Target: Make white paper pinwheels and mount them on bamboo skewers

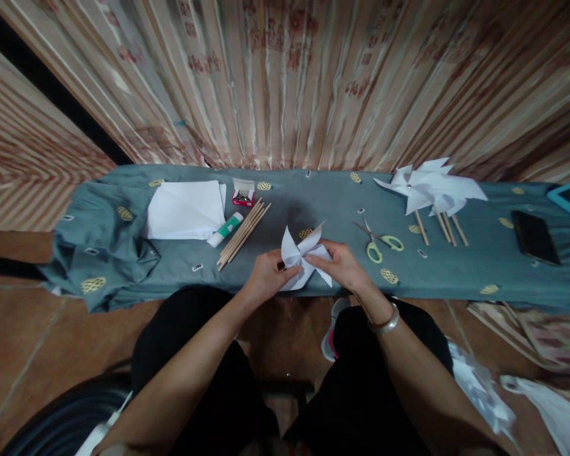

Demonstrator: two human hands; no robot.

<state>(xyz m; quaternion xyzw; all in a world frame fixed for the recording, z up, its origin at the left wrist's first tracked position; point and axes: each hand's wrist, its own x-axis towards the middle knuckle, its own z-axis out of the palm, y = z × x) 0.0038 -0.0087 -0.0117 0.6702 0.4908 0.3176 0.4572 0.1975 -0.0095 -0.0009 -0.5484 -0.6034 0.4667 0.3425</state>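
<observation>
A half-folded white paper pinwheel (pixel 300 252) lies at the near edge of a low bench covered with blue-grey cloth (pixel 313 196). My left hand (pixel 267 277) pinches its left side, fingers closed on the paper. On the right side my right hand (pixel 344 265) presses and holds the folded flaps. A silver bangle (pixel 384 324) sits on my right wrist.
A stack of white paper sheets (pixel 186 209), a glue stick (pixel 225 229), wooden sticks (pixel 244 233) and a small box of pins (pixel 243 193) lie to the left. Yellow-handled scissors (pixel 380 241), finished pinwheels on sticks (pixel 432 190) and a black phone (pixel 534 237) lie to the right.
</observation>
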